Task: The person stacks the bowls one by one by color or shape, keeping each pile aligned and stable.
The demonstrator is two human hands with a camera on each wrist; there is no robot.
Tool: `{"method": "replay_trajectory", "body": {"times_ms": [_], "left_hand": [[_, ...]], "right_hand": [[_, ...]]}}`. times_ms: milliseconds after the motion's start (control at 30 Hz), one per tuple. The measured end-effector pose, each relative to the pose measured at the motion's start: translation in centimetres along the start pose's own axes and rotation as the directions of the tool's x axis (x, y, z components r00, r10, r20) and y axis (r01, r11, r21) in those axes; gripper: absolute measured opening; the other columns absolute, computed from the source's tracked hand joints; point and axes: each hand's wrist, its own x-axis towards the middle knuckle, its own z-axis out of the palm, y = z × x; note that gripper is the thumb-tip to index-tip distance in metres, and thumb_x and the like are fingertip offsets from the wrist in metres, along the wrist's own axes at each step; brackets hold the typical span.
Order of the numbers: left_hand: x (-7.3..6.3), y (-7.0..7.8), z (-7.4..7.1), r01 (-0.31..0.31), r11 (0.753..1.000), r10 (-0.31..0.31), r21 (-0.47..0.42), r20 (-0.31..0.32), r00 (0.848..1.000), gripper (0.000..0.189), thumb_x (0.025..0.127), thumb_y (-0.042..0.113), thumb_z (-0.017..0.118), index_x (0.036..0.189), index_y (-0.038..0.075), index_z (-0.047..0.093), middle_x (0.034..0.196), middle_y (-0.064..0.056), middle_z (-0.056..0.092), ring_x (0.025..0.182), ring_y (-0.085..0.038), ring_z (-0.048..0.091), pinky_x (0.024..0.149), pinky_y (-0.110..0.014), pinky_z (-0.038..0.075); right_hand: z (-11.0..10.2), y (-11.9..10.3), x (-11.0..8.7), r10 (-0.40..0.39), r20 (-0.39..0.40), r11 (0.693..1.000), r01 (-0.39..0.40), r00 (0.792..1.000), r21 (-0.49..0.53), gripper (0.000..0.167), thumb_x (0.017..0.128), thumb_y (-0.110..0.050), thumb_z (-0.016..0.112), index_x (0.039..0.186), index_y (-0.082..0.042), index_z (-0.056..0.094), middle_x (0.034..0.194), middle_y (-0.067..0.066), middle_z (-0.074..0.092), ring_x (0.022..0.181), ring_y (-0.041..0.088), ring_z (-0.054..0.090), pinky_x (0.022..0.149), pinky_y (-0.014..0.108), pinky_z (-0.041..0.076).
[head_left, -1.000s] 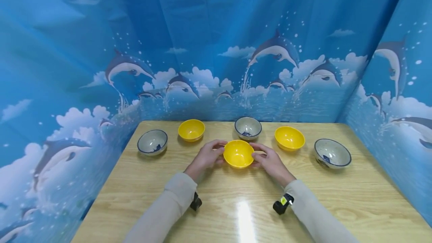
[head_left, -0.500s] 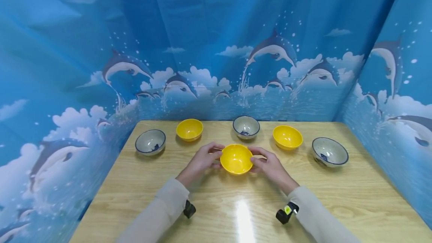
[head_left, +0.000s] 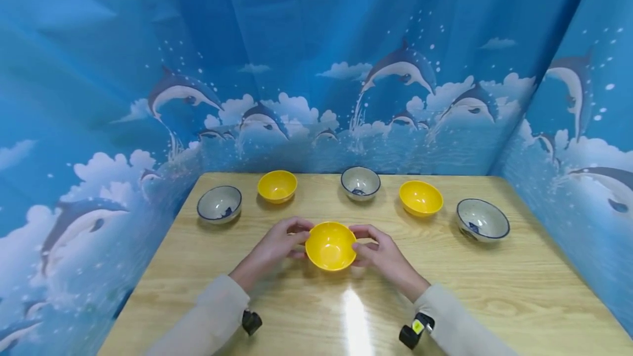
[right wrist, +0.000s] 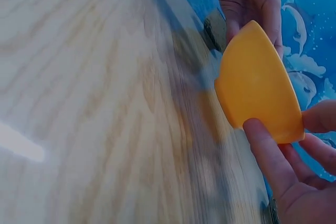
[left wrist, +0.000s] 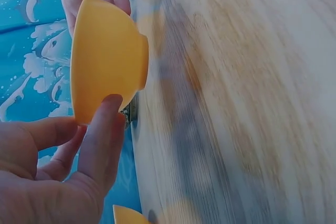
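A glossy yellow bowl (head_left: 330, 246) is held between both hands above the middle of the table, its mouth tipped toward the head camera. My left hand (head_left: 279, 243) grips its left side, with the thumb at the rim and fingers under the outer wall. On the opposite side my right hand (head_left: 379, 250) pinches it in the same way. In the left wrist view the bowl (left wrist: 107, 59) hangs clear of the wood, its foot facing the table. From the right wrist, the fingers (right wrist: 268, 153) press on the yellow wall near the foot.
Behind the hands, bowls stand in a loose arc on the wooden table (head_left: 494, 301): a grey blue-rimmed bowl (head_left: 220, 205), a yellow bowl (head_left: 277, 186), a grey bowl (head_left: 360, 183), a yellow bowl (head_left: 421, 198) and a grey bowl (head_left: 482, 220). A dolphin-print curtain (head_left: 316, 70) encloses the table.
Both hands have brought the held yellow bowl nearer the person and slightly left. The other bowls have stayed in place on the table.
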Motion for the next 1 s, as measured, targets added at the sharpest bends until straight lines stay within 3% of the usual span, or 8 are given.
{"method": "replay_trajectory", "body": {"times_ms": [267,533,1000], "left_hand": [[-1.8,-0.9,-1.5,0.014,1.000,-0.014,-0.015,-0.003,1.000,0.021,0.111,0.011,0.063,0.131,0.010,0.071,0.133,-0.014,0.066,0.109,-0.026,0.070,0.081,-0.035,0.069],[-3.2,-2.3,-2.1,0.038,0.999,-0.038,-0.014,-0.001,0.999,0.020,0.110,0.011,0.065,0.129,0.008,0.070,0.133,-0.015,0.066,0.106,-0.025,0.070,0.078,-0.035,0.069],[-5.0,-3.4,-3.6,0.098,0.995,-0.097,-0.031,0.010,0.995,0.019,0.109,0.011,0.066,0.127,0.008,0.070,0.130,-0.014,0.068,0.106,-0.026,0.069,0.078,-0.039,0.069]], "right_hand": [[1.9,0.3,-0.8,-0.038,0.071,0.999,0.035,0.997,0.034,0.046,0.110,-0.013,0.065,0.154,-0.003,0.054,0.153,0.025,0.053,0.119,0.028,0.072,0.094,0.044,0.068],[3.4,0.5,-1.8,-0.059,0.105,0.997,0.054,0.993,0.048,0.049,0.107,-0.010,0.066,0.153,0.001,0.053,0.151,0.028,0.053,0.116,0.029,0.073,0.092,0.044,0.069],[5.4,0.7,-2.7,-0.051,0.138,0.996,0.040,0.989,0.086,0.048,0.106,-0.010,0.069,0.151,0.000,0.055,0.149,0.027,0.055,0.110,0.024,0.073,0.091,0.044,0.069]]}}
